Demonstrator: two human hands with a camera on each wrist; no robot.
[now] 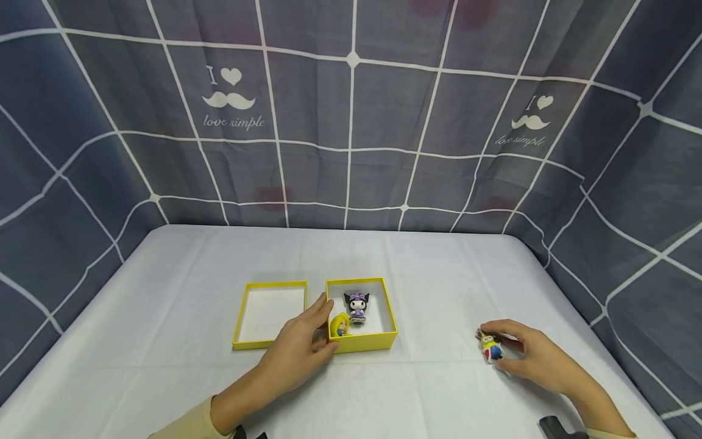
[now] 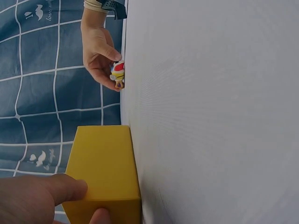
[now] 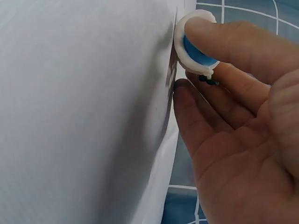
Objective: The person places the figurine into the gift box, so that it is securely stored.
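Observation:
My left hand grips the left side of an open yellow box, its thumb near the front corner. In the left wrist view that thumb lies against the yellow wall. Inside the box are a purple-and-black figurine and, at the front left corner, a yellow-haired figurine. Far to the right, my right hand pinches a small figurine in yellow, red, blue and white between thumb and fingers, at the table surface. In the right wrist view its round white-and-blue underside shows beside the thumb.
A shallow yellow-rimmed lid with a white inside lies left of the box, partly behind my left hand. White cloth covers the table. Dark checked curtains hang at the back and both sides.

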